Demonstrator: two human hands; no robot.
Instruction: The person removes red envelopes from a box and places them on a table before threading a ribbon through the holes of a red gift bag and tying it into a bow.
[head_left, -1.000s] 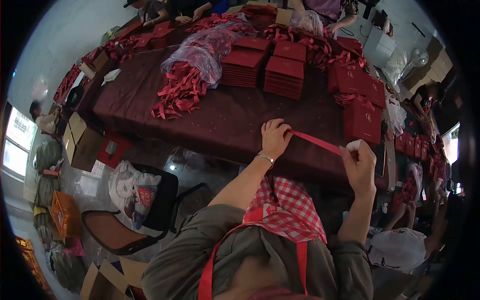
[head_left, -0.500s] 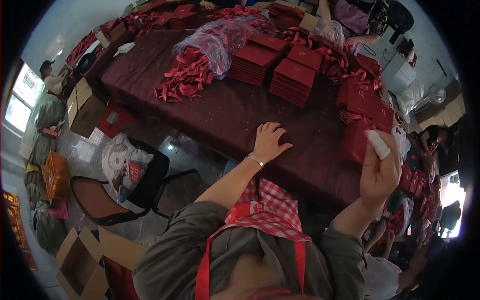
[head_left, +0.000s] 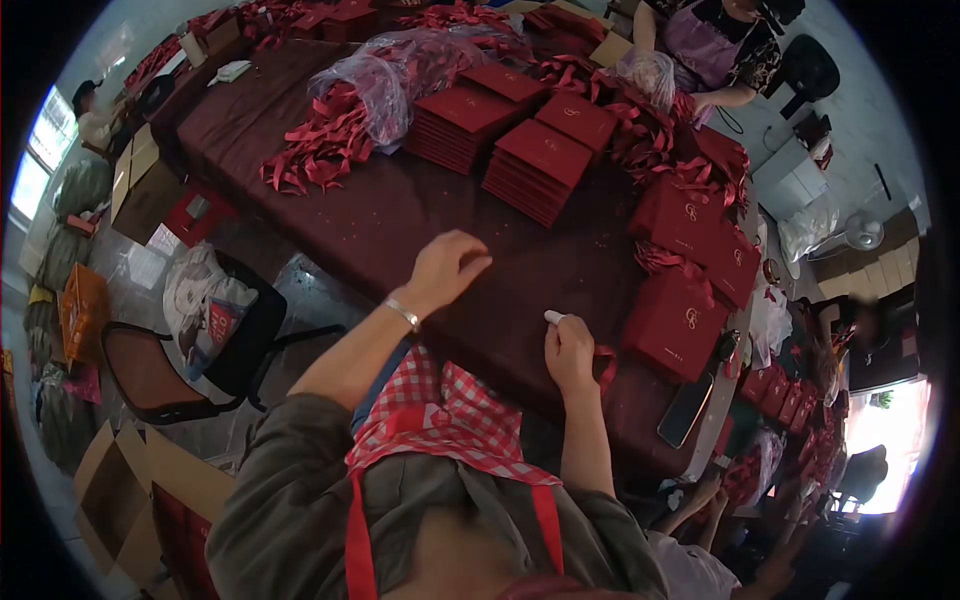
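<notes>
My left hand (head_left: 447, 270), with a silver bracelet (head_left: 403, 314) at the wrist, hovers over the near edge of the dark red cloth-covered table (head_left: 350, 235). Its thumb is apart from the bent fingers and nothing shows between them. My right hand (head_left: 571, 352) is closed, a white wrapping on one finger. A loop of red ribbon (head_left: 605, 369) sticks out at its side; the part inside the fist is hidden. Right of this hand lie red bags with gold print (head_left: 677, 318), with bunched ribbon on them.
Stacks of flat red bags (head_left: 540, 165) stand mid-table, beside a plastic bag of red ribbons (head_left: 380, 95). A phone (head_left: 686, 410) lies at the right edge. Another person (head_left: 710, 50) handles ribbons across the table. A chair (head_left: 165, 370) and open carton (head_left: 120, 490) are at left.
My right hand has moved left and down from the bags at the right, and a red ribbon loop now shows by it. My left hand has lifted, its fingers less spread. The view has shifted.
</notes>
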